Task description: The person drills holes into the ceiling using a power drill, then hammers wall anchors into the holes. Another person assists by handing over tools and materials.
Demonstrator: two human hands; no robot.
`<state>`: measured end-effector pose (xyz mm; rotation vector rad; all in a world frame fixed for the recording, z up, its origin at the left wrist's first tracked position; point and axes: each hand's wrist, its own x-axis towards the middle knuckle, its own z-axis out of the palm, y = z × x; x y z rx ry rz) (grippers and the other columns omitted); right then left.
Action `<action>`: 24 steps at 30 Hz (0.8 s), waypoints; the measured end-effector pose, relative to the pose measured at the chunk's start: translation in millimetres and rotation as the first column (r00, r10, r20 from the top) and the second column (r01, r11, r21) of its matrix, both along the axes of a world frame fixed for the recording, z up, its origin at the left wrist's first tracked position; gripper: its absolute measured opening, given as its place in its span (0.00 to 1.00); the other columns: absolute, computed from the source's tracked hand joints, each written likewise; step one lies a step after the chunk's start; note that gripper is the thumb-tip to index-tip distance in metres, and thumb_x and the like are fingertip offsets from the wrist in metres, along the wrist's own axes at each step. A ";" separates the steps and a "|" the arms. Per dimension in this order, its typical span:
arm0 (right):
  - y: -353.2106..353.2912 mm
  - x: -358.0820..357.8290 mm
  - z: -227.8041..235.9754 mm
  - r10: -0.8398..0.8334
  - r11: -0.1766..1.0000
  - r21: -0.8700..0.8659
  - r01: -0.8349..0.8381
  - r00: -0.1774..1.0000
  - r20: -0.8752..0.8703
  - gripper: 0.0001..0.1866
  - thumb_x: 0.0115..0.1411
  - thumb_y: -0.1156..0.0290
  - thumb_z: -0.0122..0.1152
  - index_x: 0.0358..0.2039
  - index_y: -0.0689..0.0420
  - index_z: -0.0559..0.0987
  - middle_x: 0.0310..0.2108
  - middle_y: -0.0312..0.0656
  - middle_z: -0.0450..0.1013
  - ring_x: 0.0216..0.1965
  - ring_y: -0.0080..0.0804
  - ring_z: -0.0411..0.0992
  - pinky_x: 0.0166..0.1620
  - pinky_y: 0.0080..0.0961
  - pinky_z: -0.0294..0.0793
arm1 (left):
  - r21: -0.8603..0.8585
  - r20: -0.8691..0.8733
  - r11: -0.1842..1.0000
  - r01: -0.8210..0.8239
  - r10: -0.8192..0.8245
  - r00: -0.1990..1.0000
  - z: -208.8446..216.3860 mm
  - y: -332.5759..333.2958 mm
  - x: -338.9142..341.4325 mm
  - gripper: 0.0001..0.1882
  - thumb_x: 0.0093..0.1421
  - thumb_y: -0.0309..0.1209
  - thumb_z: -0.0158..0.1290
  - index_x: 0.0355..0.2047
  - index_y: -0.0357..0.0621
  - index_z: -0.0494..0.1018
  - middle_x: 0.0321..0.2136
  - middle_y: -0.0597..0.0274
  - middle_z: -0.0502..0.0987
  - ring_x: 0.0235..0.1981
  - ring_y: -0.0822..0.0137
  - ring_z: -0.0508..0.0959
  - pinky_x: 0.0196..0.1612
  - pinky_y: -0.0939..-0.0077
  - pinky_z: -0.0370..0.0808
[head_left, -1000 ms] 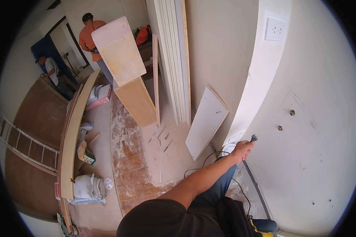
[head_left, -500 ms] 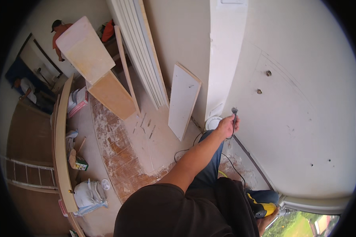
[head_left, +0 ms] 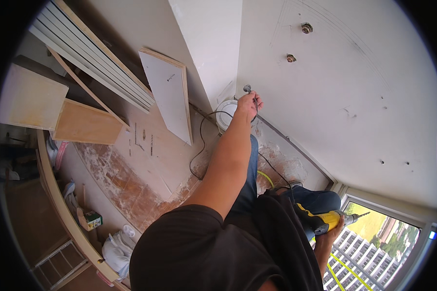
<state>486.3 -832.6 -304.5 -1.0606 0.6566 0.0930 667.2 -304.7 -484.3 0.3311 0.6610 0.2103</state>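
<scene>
My left arm reaches ahead toward the corner of the wall. The fingers of my left hand [head_left: 250, 104] are closed round a black cord [head_left: 200, 131], and a small grey rounded end [head_left: 247, 88] sticks out above them. Whether that end touches the wall, I cannot tell. Low on the right, my right hand [head_left: 333, 234] grips a yellow and black power drill [head_left: 329, 221] near its front. A long drill bit [head_left: 361, 215] points from it toward the window. The drill's rear lies against my dark clothing and bent leg.
A white round bucket [head_left: 222, 116] stands in the corner, beside a leaning white board [head_left: 167, 92]. Metal fittings [head_left: 306, 28] stick out of the wall. Several drill bits [head_left: 143, 136] lie on the dusty floor. Left are wooden panels [head_left: 85, 121] and white bags [head_left: 116, 250]. The window [head_left: 374, 242] is low right.
My view has turned toward the right, showing more of the window and the drill with its bit. My left hand still holds the cord; my right still holds the drill.
</scene>
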 end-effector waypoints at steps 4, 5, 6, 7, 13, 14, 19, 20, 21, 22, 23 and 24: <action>7.0 0.1 5.8 -0.028 0.999 -0.038 0.027 0.999 -0.018 0.24 0.63 0.52 0.58 0.51 0.56 0.71 0.45 0.45 0.75 0.46 0.42 0.76 0.51 0.41 0.77 | -0.036 -0.459 0.998 -0.057 0.034 0.888 -16.9 -4.8 5.2 0.08 0.69 0.31 0.39 0.41 0.44 0.67 0.30 0.60 0.74 0.29 0.64 0.77 0.41 0.56 0.74; 10.7 3.3 8.3 -0.009 0.999 -0.045 0.008 1.000 -0.007 0.25 0.63 0.51 0.59 0.51 0.56 0.72 0.45 0.44 0.75 0.46 0.42 0.76 0.51 0.41 0.77 | -0.037 -0.471 0.997 -0.063 0.038 0.881 -28.8 6.8 1.9 0.08 0.69 0.31 0.39 0.41 0.44 0.67 0.30 0.60 0.74 0.29 0.64 0.77 0.41 0.56 0.74; 15.1 8.2 8.2 -0.022 0.998 -0.061 0.020 1.000 -0.023 0.24 0.63 0.51 0.58 0.50 0.56 0.72 0.44 0.45 0.75 0.45 0.41 0.76 0.50 0.40 0.77 | -0.053 -0.525 0.994 -0.094 0.052 0.850 -42.5 22.2 -3.4 0.09 0.68 0.31 0.37 0.40 0.44 0.67 0.31 0.60 0.74 0.29 0.65 0.77 0.41 0.56 0.74; 20.1 12.6 8.7 -0.011 0.998 -0.055 0.009 0.999 -0.033 0.24 0.63 0.51 0.58 0.50 0.56 0.72 0.44 0.45 0.75 0.45 0.41 0.76 0.50 0.40 0.77 | -0.067 -0.577 0.990 -0.126 0.065 0.814 -55.2 35.9 -9.6 0.10 0.68 0.30 0.36 0.40 0.43 0.67 0.31 0.60 0.74 0.28 0.65 0.77 0.40 0.57 0.73; 24.1 12.9 10.9 -0.025 0.997 -0.072 0.021 0.998 -0.057 0.25 0.63 0.51 0.58 0.50 0.58 0.72 0.44 0.45 0.76 0.46 0.41 0.76 0.51 0.39 0.77 | 0.014 -0.574 0.997 -0.077 0.071 0.816 -75.5 49.3 -8.4 0.08 0.66 0.28 0.36 0.36 0.42 0.66 0.24 0.60 0.73 0.19 0.66 0.71 0.27 0.66 0.71; 24.3 15.6 10.2 -0.026 0.996 -0.090 0.021 0.999 -0.048 0.25 0.63 0.51 0.58 0.51 0.58 0.72 0.45 0.45 0.76 0.47 0.41 0.76 0.51 0.39 0.77 | 0.047 -0.573 0.992 -0.115 0.122 0.811 -70.3 45.8 -2.4 0.07 0.65 0.27 0.37 0.35 0.42 0.66 0.23 0.60 0.72 0.19 0.66 0.71 0.26 0.66 0.71; 20.7 16.8 8.1 -0.070 0.995 -0.081 0.065 0.996 -0.059 0.22 0.65 0.56 0.57 0.51 0.59 0.71 0.45 0.47 0.76 0.47 0.41 0.76 0.50 0.37 0.77 | 0.090 -0.614 0.988 -0.123 0.153 0.775 -68.8 44.6 2.3 0.05 0.62 0.25 0.41 0.32 0.42 0.67 0.23 0.60 0.72 0.18 0.66 0.70 0.23 0.65 0.69; 20.6 15.8 7.6 -0.075 0.994 -0.084 0.069 0.995 -0.062 0.22 0.65 0.56 0.57 0.51 0.59 0.71 0.45 0.47 0.76 0.47 0.41 0.76 0.50 0.37 0.77 | 0.088 -0.617 0.989 -0.118 0.147 0.773 -64.9 42.1 2.9 0.05 0.62 0.25 0.41 0.32 0.42 0.67 0.23 0.60 0.72 0.18 0.66 0.70 0.23 0.65 0.69; 20.5 15.1 7.8 -0.063 0.993 -0.102 0.057 0.996 -0.064 0.24 0.64 0.53 0.57 0.51 0.59 0.71 0.46 0.46 0.76 0.47 0.41 0.76 0.51 0.39 0.77 | 0.110 -0.623 0.988 -0.112 0.157 0.767 -59.5 38.8 3.7 0.04 0.61 0.24 0.42 0.33 0.41 0.67 0.23 0.59 0.73 0.18 0.66 0.69 0.24 0.67 0.68; 20.4 14.5 8.3 -0.053 0.992 -0.120 0.045 0.996 -0.067 0.26 0.63 0.50 0.58 0.51 0.58 0.72 0.46 0.46 0.76 0.47 0.41 0.76 0.51 0.40 0.77 | 0.132 -0.627 0.986 -0.105 0.165 0.761 -58.1 35.5 5.1 0.03 0.60 0.22 0.44 0.33 0.39 0.68 0.23 0.58 0.73 0.18 0.67 0.69 0.25 0.68 0.68; 22.2 14.8 9.6 -0.051 0.992 -0.115 0.043 0.996 -0.068 0.26 0.63 0.50 0.58 0.51 0.58 0.72 0.46 0.46 0.76 0.47 0.41 0.76 0.51 0.40 0.77 | 0.137 -0.628 0.985 -0.107 0.170 0.760 -58.9 38.3 3.9 0.03 0.60 0.22 0.44 0.33 0.39 0.68 0.23 0.58 0.73 0.18 0.67 0.69 0.25 0.68 0.68; 24.2 15.4 11.6 -0.045 0.994 -0.097 0.039 0.997 -0.065 0.25 0.64 0.52 0.57 0.52 0.59 0.71 0.46 0.47 0.75 0.47 0.41 0.76 0.51 0.39 0.77 | 0.110 -0.605 0.977 -0.182 0.211 0.768 -61.9 41.4 4.4 0.03 0.60 0.22 0.44 0.33 0.39 0.68 0.24 0.58 0.73 0.18 0.67 0.69 0.25 0.68 0.68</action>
